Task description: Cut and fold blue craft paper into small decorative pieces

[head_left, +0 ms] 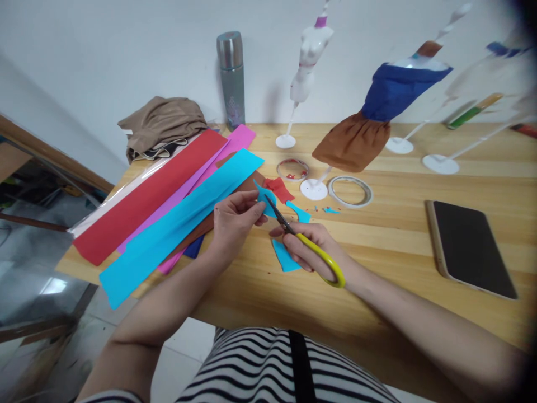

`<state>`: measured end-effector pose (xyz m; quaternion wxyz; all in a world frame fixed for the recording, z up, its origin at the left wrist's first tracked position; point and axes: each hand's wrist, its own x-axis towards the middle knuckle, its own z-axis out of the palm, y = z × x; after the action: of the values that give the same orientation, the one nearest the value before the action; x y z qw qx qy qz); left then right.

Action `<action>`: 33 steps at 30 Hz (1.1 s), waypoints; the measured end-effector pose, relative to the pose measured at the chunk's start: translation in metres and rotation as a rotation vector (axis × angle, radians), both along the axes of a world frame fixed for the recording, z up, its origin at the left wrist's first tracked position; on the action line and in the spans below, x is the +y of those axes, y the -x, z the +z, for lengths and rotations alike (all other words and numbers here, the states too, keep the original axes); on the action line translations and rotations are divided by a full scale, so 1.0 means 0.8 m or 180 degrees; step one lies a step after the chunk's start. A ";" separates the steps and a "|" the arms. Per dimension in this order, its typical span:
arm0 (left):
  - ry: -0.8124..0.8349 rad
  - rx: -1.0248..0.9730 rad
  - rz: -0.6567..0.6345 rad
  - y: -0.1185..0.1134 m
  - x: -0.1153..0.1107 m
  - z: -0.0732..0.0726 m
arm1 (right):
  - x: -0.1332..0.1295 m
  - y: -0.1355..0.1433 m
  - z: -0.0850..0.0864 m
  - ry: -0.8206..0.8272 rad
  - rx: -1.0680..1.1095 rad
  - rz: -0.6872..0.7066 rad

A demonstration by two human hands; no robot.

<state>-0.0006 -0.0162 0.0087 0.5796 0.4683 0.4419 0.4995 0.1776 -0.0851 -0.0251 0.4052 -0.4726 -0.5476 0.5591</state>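
Between its thumb and fingers, my left hand [239,215] pinches a small piece of blue crepe paper [265,200]. My right hand [312,240] grips yellow-handled scissors [323,258], whose dark blades lie against that piece. Below the right hand is a larger blue scrap [285,256], partly covered by the fingers. Just beyond the blades lie a curved blue offcut [300,212] and a red scrap [280,189]. Long folded strips of paper fan out left of my hands: a bright blue strip [180,224] on top, then pink and a red strip [151,196].
A brown cloth [163,126] and a steel flask [232,84] stand at the back. Mannequin stands rise behind my hands, one with a blue top [403,89] and brown skirt [356,140]. Two tape rolls, one white [351,204], lie near them. A tablet [472,249] is at right.
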 end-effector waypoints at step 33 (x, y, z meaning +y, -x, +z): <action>0.0011 -0.0133 -0.0035 0.001 0.002 -0.001 | -0.001 0.007 0.031 0.0311 -0.0270 -0.0077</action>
<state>-0.0010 -0.0145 0.0082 0.5922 0.4593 0.4279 0.5052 0.1723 -0.0863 -0.0006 0.3649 -0.5216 -0.5306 0.5597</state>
